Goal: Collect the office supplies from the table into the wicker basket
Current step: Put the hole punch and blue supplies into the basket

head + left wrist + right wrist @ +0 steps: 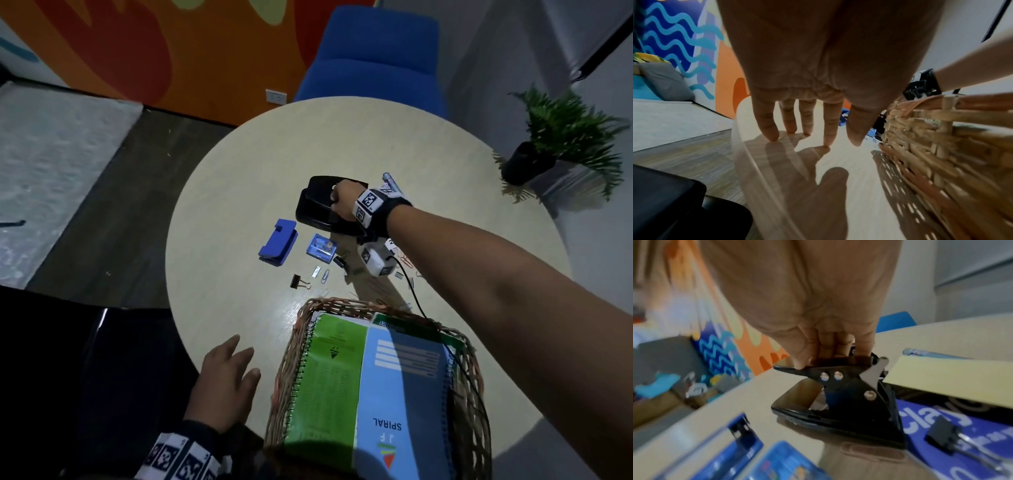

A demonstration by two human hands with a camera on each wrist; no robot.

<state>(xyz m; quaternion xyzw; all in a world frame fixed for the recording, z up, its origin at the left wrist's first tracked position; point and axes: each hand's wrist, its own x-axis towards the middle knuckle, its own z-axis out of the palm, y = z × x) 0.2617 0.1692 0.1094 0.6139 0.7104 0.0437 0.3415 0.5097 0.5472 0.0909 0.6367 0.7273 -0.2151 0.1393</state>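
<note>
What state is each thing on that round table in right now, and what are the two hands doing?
Right hand: grips the handle of the large black hole punch.
Large black hole punch: on the table, held by its handle.
Left hand: flat on the table, fingers straight.
Wicker basket: holds green and blue spiral notebooks.
Small blue hole punch: lying on the table, untouched.
Black binder clip: loose on the table.
</note>
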